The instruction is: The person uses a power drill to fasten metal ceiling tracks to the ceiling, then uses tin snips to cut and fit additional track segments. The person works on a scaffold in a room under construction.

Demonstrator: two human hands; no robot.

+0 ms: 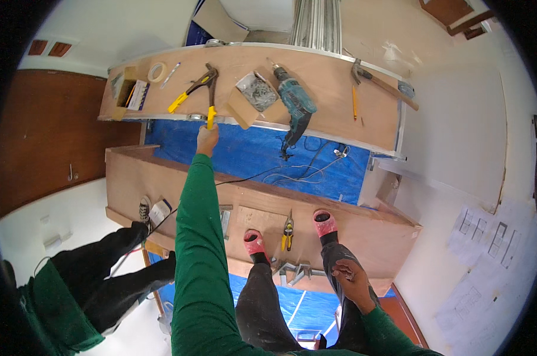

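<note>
Reaching forward to the far bench, my left hand [207, 140] is closed around one yellow handle of a pair of crimping pliers [210, 95]. The pliers' dark jaws point away from me, and their second yellow handle spreads to the left over the wood. Near my right thigh, my right hand [353, 285] is held with curled fingers; a small pale spot shows between them, too small to name. Right of the pliers lie an open cardboard box [258, 92] with a bag of small metal fasteners and a teal power drill [296, 98].
The far wooden bench [334, 77] also bears a hammer [375, 80], a pencil [355, 104] and a tape roll [157, 72]. Yellow-handled snips [288, 232] lie between my feet on a raised board [156, 178]. A cable [250, 177] crosses it. Another person [90, 285] stands at left.
</note>
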